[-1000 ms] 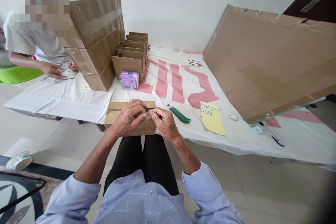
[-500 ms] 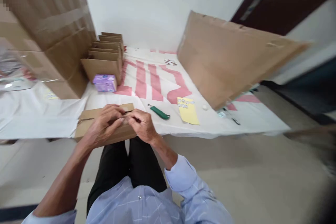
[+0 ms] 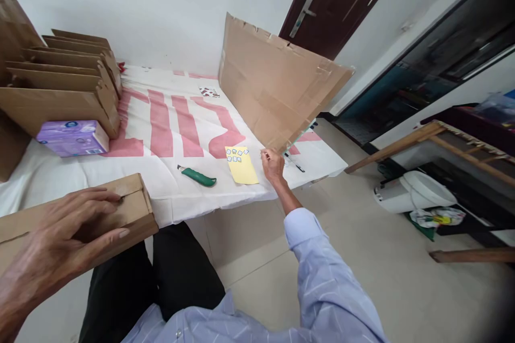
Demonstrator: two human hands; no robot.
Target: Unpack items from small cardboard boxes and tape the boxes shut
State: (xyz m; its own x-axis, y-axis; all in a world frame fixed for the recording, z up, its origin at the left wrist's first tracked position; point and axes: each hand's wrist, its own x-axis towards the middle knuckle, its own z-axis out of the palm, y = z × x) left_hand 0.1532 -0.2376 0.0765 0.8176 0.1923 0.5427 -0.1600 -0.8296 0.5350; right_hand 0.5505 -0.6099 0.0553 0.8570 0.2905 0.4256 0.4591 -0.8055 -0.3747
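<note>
Across the top of a long closed cardboard box (image 3: 134, 209) lies my left hand (image 3: 76, 225), its fingers on the lid and its thumb along the front edge, holding the box. My right hand (image 3: 273, 166) is stretched out to the right, beside a yellow sheet (image 3: 245, 172) that carries several small white stickers or labels. Thumb and fingers of that hand are pinched together over the white cloth, and what is between them is too small to make out. A green utility knife (image 3: 198, 176) lies between the box and the sheet.
Several open cardboard boxes (image 3: 52, 99) stand in a row at the left, behind a purple tissue pack (image 3: 72, 138). A large cardboard panel (image 3: 277, 80) leans upright behind my right hand. A pen (image 3: 295, 163) lies near the table's right end. A white bucket (image 3: 414, 192) stands on the floor.
Both hands were together on the box. My right hand has left it and reached right, past the yellow sheet, to where a small white piece lay. The view has turned right.
</note>
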